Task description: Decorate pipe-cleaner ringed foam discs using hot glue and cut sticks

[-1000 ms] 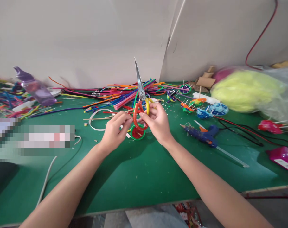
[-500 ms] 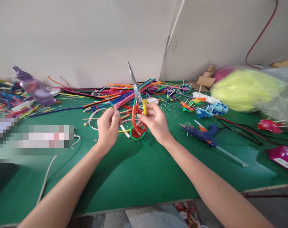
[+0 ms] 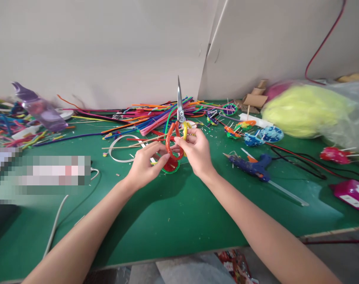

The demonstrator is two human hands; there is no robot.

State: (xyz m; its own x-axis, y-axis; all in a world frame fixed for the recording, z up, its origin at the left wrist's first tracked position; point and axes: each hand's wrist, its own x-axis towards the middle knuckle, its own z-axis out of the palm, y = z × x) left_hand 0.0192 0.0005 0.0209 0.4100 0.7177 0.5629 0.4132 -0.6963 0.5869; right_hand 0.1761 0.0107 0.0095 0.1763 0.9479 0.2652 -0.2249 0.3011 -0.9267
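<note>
A pair of scissors (image 3: 181, 113) with red and yellow handles points its closed blades up toward the wall. My right hand (image 3: 198, 152) grips it by the handles. At the red handle loop, my left hand (image 3: 148, 163) has thumb and fingers bent close together; whatever they pinch is too small to make out. Just below the handles lies a red round piece with a green rim (image 3: 171, 167), partly hidden by my left hand. A white ring (image 3: 110, 152) and thin sticks rest to the left of the scissors.
Colourful pipe cleaners (image 3: 155, 120) spread along the back of the green table (image 3: 173, 228). A purple bottle (image 3: 43, 112) leans at the left. On the right are a blue glue gun (image 3: 253, 165), small decorated pieces, a yellow bundle (image 3: 306, 110) and a magenta power socket (image 3: 352, 195).
My left hand has moved right to the scissors' handles, its fingers reaching forward. The scissors have turned more upright, their tip shifting right.
</note>
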